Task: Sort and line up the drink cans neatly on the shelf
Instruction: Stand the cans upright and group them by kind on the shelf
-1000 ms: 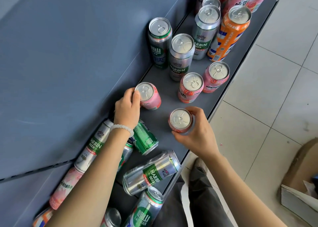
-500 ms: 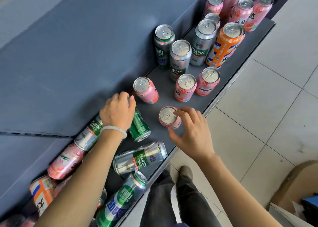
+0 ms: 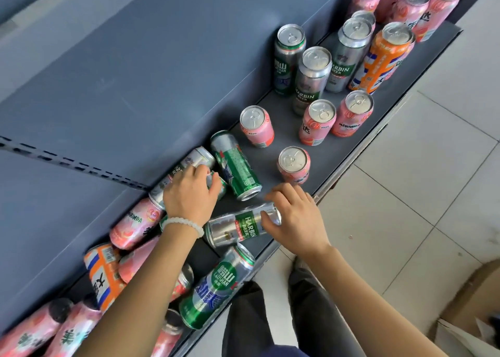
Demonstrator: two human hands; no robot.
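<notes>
On the dark grey shelf (image 3: 349,143) several cans stand upright at the far end: pink ones (image 3: 319,121), silver Harbin cans (image 3: 311,78) and an orange can (image 3: 381,56). A short pink can (image 3: 293,164) stands alone near the front edge. Nearer me, cans lie on their sides. My left hand (image 3: 189,194) curls over a lying can (image 3: 216,183) that it mostly hides, beside a silver Harbin can (image 3: 186,164) and a green can (image 3: 238,164). My right hand (image 3: 295,216) grips the end of a lying silver Harbin can (image 3: 238,227).
More toppled cans crowd the near-left shelf: a pink Mirinda (image 3: 135,224), an orange can (image 3: 102,273), a green Laoshan can (image 3: 216,286). The shelf's back panel (image 3: 135,86) rises on the left. Tiled floor (image 3: 405,194) and a cardboard box (image 3: 470,302) lie right.
Both hands let go of the two short pink cans, which now stand upright, and moved toward me to lying cans. My view shifted nearer along the shelf.
</notes>
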